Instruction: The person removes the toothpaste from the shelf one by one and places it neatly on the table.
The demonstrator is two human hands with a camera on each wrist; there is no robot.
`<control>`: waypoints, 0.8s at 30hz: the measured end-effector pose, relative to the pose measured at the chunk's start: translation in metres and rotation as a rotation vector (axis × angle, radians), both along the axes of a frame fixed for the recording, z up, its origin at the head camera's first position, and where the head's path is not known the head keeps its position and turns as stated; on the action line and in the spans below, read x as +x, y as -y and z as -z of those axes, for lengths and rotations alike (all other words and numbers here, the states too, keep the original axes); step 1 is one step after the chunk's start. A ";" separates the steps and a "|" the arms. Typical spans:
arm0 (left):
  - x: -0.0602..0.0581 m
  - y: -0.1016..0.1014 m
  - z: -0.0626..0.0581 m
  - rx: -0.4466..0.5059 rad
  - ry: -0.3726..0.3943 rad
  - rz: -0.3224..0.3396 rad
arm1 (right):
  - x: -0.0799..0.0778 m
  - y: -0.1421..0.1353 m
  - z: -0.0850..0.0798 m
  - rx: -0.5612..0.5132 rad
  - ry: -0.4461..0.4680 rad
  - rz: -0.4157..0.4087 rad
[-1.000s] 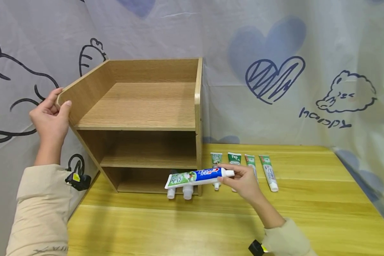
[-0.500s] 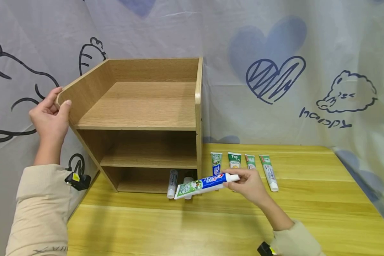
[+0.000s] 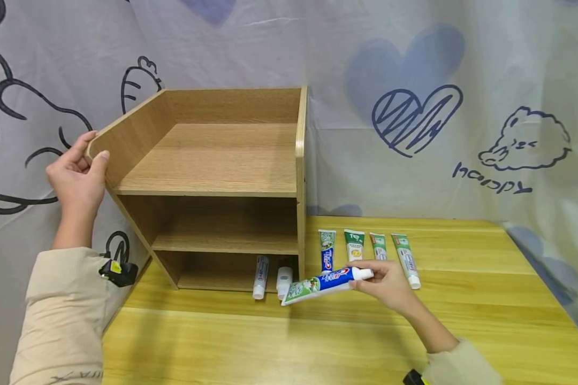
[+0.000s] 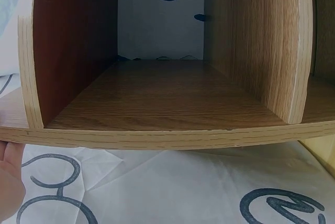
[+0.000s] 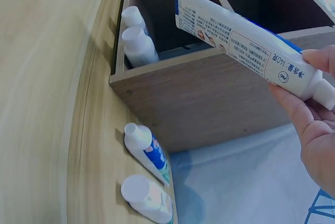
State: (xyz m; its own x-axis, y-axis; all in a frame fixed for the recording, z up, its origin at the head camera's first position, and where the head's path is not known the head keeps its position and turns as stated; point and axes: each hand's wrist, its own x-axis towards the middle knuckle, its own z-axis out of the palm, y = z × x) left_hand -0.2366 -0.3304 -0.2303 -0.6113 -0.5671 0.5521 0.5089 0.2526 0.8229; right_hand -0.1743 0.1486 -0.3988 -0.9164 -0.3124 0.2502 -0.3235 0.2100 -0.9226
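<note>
Left hand (image 3: 79, 179): bare; puffy beige sleeve (image 3: 60, 315) with dark lettering (image 3: 77, 375); black box (image 3: 121, 276) with yellow patch (image 3: 115, 266), looped black cable (image 3: 125, 246) above | Right hand (image 3: 390, 283): bare; matching beige cuff (image 3: 455, 358); second black box (image 3: 413, 377), yellow-trimmed, partly out of view

The left hand (image 3: 79, 181) is raised in a grip, while the right hand (image 3: 388, 285), lower and well apart, pinches.

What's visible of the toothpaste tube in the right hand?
The toothpaste tube looks plastic: green-and-blue front, white back with small print, flat crimped end, white cap on. The right hand's grip pinches it near the cap; nothing else visibly touches it. It hangs aslant by the shelf unit, flat end leftward in the head view.
</note>
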 end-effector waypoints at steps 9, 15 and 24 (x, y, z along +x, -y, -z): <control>0.001 0.001 0.000 0.004 0.007 -0.005 | 0.001 -0.013 -0.001 0.037 -0.017 0.027; -0.001 0.002 0.000 -0.002 -0.007 0.000 | 0.002 -0.025 0.004 0.024 -0.029 0.045; 0.000 0.001 -0.001 0.010 -0.035 0.018 | 0.004 -0.043 0.010 0.094 0.004 0.205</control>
